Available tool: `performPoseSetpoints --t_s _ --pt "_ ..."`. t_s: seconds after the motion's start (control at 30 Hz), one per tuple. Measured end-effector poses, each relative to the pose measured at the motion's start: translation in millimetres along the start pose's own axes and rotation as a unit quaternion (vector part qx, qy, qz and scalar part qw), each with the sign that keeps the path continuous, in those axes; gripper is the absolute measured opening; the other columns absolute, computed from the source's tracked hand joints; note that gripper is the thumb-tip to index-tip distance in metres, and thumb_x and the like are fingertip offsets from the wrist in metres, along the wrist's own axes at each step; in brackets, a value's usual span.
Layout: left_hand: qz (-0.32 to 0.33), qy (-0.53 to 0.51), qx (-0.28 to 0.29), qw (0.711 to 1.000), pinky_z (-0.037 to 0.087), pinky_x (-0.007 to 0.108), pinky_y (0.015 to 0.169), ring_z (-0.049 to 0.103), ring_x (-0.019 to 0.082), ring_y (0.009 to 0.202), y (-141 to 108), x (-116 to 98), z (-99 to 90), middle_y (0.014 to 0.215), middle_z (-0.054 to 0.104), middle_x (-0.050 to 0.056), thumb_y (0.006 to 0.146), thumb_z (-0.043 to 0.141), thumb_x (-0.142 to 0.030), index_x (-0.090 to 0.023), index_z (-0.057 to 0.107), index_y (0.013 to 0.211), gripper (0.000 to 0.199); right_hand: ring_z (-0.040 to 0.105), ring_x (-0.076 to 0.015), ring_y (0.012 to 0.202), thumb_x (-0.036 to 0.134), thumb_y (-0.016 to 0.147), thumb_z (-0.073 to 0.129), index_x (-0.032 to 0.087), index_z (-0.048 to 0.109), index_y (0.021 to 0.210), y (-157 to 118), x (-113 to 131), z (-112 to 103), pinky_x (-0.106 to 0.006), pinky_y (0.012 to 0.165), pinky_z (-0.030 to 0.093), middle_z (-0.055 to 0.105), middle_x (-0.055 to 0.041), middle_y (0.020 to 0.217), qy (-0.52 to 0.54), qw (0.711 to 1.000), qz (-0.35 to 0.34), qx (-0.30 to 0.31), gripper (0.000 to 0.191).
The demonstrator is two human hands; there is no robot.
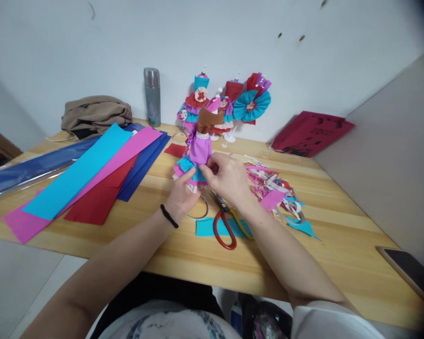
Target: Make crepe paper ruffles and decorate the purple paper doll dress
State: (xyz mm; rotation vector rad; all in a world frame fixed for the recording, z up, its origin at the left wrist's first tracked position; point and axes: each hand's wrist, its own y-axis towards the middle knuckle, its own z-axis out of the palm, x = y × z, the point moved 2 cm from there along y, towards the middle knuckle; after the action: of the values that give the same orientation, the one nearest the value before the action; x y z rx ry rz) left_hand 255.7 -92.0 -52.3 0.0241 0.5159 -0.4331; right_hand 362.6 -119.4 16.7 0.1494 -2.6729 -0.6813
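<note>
A miniature dress form [200, 147] in a layered crepe paper dress of brown, purple, blue and pink stands upright before me. My left hand [184, 195] grips the hem of its skirt from the lower left, thumb on the blue ruffle. From the right, my right hand [229, 176] pinches the purple layer where it meets the blue ruffle; its fingertips are partly hidden. Just below the hands lie red-and-yellow-handled scissors [224, 230] on a blue paper strip [205, 227]. A roll of tape [202, 209] shows partly beside my left hand.
More dressed forms [200, 94] stand by the wall, near a grey flask [152, 96]. Coloured paper sheets [81, 172] and a brown cloth [96, 114] lie left. Paper scraps [273, 193], a red paper bag [313, 134] and a phone [410, 270] are to the right.
</note>
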Motion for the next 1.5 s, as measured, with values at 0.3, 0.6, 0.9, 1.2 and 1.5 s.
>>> performPoseSetpoints --t_s 0.3,0.6,0.9,1.2,1.5 --pt "0.003 -0.012 0.002 1.0 0.053 0.038 0.097 0.072 0.021 0.104 -0.4 1.5 -5.5 0.099 0.078 0.001 0.093 0.066 -0.032 -0.022 0.073 0.102 0.015 0.055 -0.0173 0.06 0.032 0.089 0.058 0.02 0.059 0.068 1.7 -3.1 -2.2 -0.029 0.06 0.032 0.066 -0.0041 0.066 0.03 0.999 0.004 0.03 0.025" --pt "-0.008 -0.041 -0.024 0.999 0.053 0.036 0.099 0.074 0.017 0.093 -0.1 2.9 2.5 0.099 0.079 0.004 0.101 0.049 -0.018 -0.019 0.071 0.119 0.029 0.048 -0.0155 0.054 0.035 0.087 0.06 0.022 0.049 0.062 4.2 -10.9 -4.2 -0.031 0.056 0.03 0.055 -0.0002 0.057 0.091 0.995 0.043 -0.018 0.03" --pt "-0.032 -0.065 -0.041 0.997 0.052 0.045 0.106 0.075 0.023 0.1 -4.5 2.2 6.7 0.101 0.08 0.007 0.1 0.049 -0.017 -0.018 0.072 0.118 0.03 0.055 -0.017 0.063 0.038 0.085 0.065 0.025 0.062 0.087 51.2 -12.8 -47.4 -0.033 0.062 0.043 0.058 0.001 0.068 0.225 0.961 0.0 -0.16 0.013" --pt "-0.034 -0.044 -0.022 0.998 0.051 0.044 0.107 0.075 0.022 0.104 -1.4 3.4 -0.2 0.106 0.079 0.007 0.1 0.048 -0.015 -0.021 0.074 0.11 0.028 0.063 -0.0223 0.075 0.032 0.086 0.068 0.022 0.063 0.071 105.7 36.8 -71.5 -0.039 0.077 0.047 0.065 -0.003 0.069 0.07 0.983 -0.036 -0.167 0.019" --pt "-0.027 -0.057 -0.03 0.998 0.049 0.047 0.111 0.072 0.025 0.113 -1.8 4.4 -3.8 0.114 0.078 0.01 0.093 0.063 -0.02 -0.019 0.068 0.123 0.03 0.063 -0.0242 0.08 0.021 0.082 0.069 0.022 0.061 0.064 119.1 31.3 -79.1 -0.04 0.08 0.048 0.069 -0.0071 0.07 0.039 0.994 -0.018 -0.096 0.02"
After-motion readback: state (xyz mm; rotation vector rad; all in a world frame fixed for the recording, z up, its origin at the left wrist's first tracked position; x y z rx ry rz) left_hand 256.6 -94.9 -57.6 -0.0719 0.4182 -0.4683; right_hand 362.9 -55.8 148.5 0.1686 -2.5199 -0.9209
